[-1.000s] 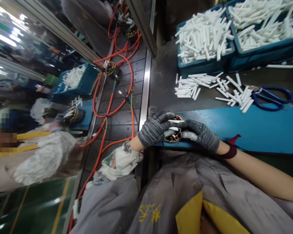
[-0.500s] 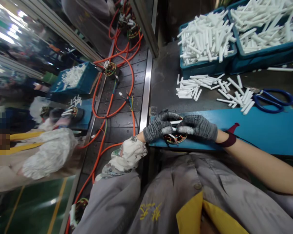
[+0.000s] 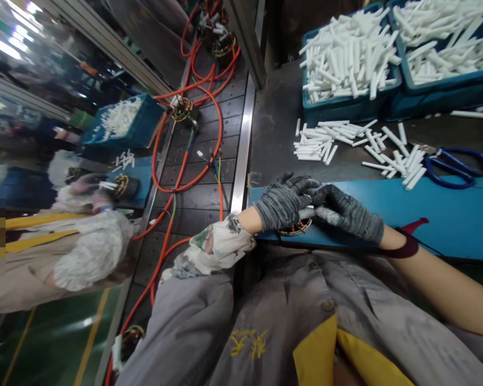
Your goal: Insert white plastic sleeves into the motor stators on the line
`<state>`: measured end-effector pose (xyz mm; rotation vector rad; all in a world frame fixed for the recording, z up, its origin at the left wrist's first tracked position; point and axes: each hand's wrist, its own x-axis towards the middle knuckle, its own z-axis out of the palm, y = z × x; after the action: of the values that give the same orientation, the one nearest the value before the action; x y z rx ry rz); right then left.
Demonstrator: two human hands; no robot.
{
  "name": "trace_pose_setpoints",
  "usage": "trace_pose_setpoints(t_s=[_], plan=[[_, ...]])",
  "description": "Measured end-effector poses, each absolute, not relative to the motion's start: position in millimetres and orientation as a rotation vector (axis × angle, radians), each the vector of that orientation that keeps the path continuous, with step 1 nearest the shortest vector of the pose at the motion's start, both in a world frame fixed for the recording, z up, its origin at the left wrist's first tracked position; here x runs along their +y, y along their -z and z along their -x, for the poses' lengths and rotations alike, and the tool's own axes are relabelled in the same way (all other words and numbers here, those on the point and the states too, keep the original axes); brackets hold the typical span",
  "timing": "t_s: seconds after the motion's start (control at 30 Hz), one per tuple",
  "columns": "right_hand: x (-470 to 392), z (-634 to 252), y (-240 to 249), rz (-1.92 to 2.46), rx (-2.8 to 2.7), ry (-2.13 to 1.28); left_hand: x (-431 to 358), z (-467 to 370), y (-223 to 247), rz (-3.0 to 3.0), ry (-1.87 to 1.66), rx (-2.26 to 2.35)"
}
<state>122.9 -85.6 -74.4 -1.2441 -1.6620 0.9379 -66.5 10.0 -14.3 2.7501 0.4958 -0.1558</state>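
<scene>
Green floor (image 3: 56, 332) far left, dark slatted conveyor (image 3: 197, 209). Person's grey-gloved left hand (image 3: 284, 205) covers dark round wire-wound coil (image 3: 295, 231) on blue mat (image 3: 390, 209); grey-gloved right hand (image 3: 348, 214) beside; can't tell either grip. Teal plastic bin (image 3: 346, 111), white tubes (image 3: 346, 59) beyond.

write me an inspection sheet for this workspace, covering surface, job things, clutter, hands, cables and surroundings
Surface: dark table, blue mat along its near edge.
Job's things: wire coil at the left part of the mat, mostly hidden beneath the hands; two bins heaped with white tubes.
Clutter: loose tubes beyond the mat; blue-handled scissors, handles reaching over the mat's far edge.
Hands: left hand and right hand, both gloved, fingertips close together over the coil; grip unclear.
Cables: orange cables, looped across the track left of the table.
Surroundings: co-worker at left, beside another coil.
</scene>
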Motion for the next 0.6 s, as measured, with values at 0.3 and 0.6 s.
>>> trace_pose_setpoints(t_s=[0.3,0.6], plan=[[-115.5,-88.5,76.9,1.080,-2.101,-0.656,28.0,161.6,41.3,-2.558,-0.312,0.387],[-66.3,-78.3,46.1,1.445,-2.168,-0.542,10.3,155.0,51.6,-2.993,-0.055,0.799]])
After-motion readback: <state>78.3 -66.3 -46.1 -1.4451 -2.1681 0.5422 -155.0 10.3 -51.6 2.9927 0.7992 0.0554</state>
